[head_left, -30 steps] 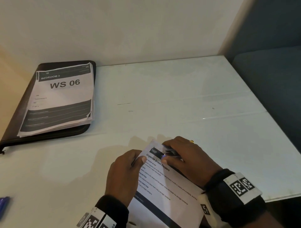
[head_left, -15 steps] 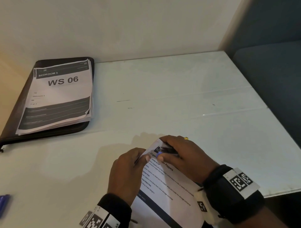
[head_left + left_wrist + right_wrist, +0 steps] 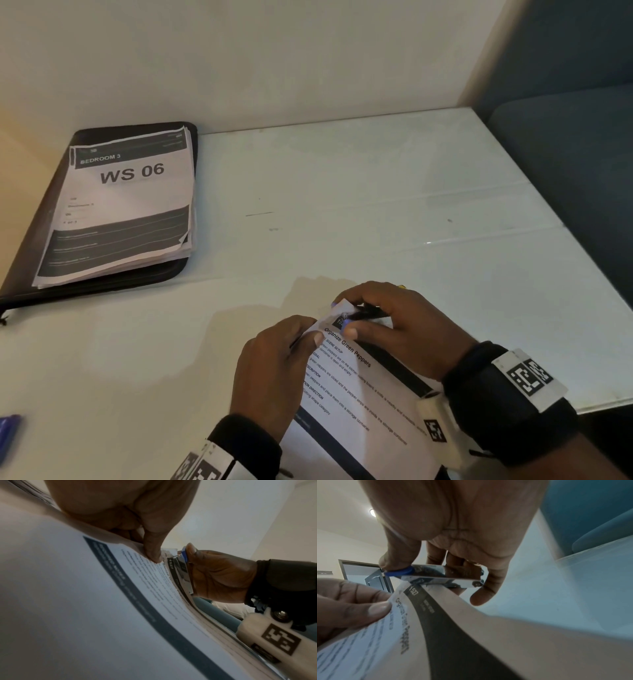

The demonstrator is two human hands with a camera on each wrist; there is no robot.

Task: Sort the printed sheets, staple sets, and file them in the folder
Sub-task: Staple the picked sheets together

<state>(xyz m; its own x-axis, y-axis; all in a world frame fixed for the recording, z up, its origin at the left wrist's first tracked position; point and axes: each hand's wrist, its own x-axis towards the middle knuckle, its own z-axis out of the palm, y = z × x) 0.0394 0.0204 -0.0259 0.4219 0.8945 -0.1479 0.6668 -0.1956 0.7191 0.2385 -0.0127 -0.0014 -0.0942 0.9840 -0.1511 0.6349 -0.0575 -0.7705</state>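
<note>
1. Near the front edge of the white surface (image 3: 376, 212), seen from the head camera, the left hand (image 3: 274, 370) pinches the upper left corner of a printed set of sheets (image 3: 356, 404) headed "Organize Green Peppers", thumb on top. The right hand (image 3: 394, 329) is curled round a small stapler (image 3: 364, 313) set at that same corner. The set overhangs the near edge of the surface. At the far left a black zip folder (image 3: 113, 274) lies flat with a stack of sheets (image 3: 126, 205) marked "WS 06" on it (edges slightly fanned), well apart from the hands. Broad bare surface lies between them and out to the right edge, beside a dark blue seat (image 3: 575, 171). A blue object (image 3: 8, 431) shows at the left border; what it is cannot be told.

2. From the left wrist, the left thumb (image 3: 152, 550) presses the paper's corner, where several layered sheets (image 3: 171, 601) curve downward. The stapler's (image 3: 183, 566) blue tip and shiny metal sit against the corner, gripped by the right hand (image 3: 219, 574).

3. From the right wrist, the right thumb (image 3: 397, 555) bears on the stapler's blue plastic end; its polished, mirror-like metal body (image 3: 440, 574) is rectangular, and its mouth takes the sheet corner printed "1527" (image 3: 413, 592). The left hand (image 3: 347, 604) holds the sheet edge just beside it.
</note>
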